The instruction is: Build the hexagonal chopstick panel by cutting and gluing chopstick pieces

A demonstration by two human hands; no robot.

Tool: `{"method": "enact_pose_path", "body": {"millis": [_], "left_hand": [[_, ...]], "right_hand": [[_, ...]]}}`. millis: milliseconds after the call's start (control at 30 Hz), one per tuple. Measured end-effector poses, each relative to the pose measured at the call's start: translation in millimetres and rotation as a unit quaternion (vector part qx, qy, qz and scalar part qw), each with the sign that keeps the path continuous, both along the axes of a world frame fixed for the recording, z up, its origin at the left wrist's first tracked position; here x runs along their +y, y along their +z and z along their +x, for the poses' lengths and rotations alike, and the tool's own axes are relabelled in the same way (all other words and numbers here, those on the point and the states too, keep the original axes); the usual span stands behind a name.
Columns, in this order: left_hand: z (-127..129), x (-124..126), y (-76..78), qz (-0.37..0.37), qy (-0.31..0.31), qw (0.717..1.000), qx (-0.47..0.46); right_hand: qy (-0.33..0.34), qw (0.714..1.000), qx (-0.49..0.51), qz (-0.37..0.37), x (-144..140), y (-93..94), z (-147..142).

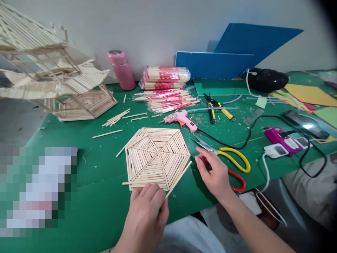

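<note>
An eight-sided-looking panel of thin wooden sticks [158, 153] lies flat on the green table, its rows meeting along spokes at the centre. My left hand [149, 211] is closed at the panel's near edge, fingertips on the sticks there; the thumb is by the lower end of a loose-looking stick [180, 178] along the right side. To the right of the panel, my right hand [213, 172] hovers with thumb and forefinger slightly apart and nothing visible between them. Beneath and beside it lie scissors [233, 158] with one yellow and one red handle.
A pink glue gun [181, 119] lies behind the panel, near yellow-handled wire strippers [216, 109]. Loose sticks [116, 117] and bagged stick bundles [165, 77] are further back. A stick-built pagoda model [79, 84], a pink flask [122, 72] and a purple power strip [283, 138] flank them.
</note>
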State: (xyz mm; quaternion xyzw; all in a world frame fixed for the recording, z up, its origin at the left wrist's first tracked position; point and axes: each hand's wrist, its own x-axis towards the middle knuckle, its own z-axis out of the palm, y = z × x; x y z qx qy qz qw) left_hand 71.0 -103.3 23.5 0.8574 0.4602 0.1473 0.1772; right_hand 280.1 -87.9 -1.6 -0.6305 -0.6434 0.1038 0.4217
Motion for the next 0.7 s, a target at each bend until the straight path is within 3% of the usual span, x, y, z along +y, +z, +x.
{"method": "enact_pose_path", "body": {"millis": [133, 233, 467, 567, 700], "left_hand": [[-16.3, 8.1, 16.8, -0.037, -0.022, 0.993, -0.108], [-26.8, 22.5, 28.8, -0.087, 0.011, 0.977, -0.196], [-29.3, 56.7, 34.8, -0.245, 0.148, 0.882, -0.373], [-20.0, 67.6, 36.1, -0.243, 0.161, 0.871, -0.396], [-3.4, 82.1, 38.4, -0.209, 0.139, 0.880, -0.403]], "right_hand": [[-0.054, 0.998, 0.030, -0.009, -4.5, 9.6, 12.3], [-0.107, 0.994, -0.006, -0.033, -11.1, 12.3, 35.4], [-0.133, 0.967, -0.192, -0.104, -30.0, -2.2, 85.8], [-0.118, 0.957, -0.227, -0.136, -28.1, -5.0, 92.0], [-0.086, 0.945, -0.260, -0.179, -18.6, -2.9, 95.0]]}}
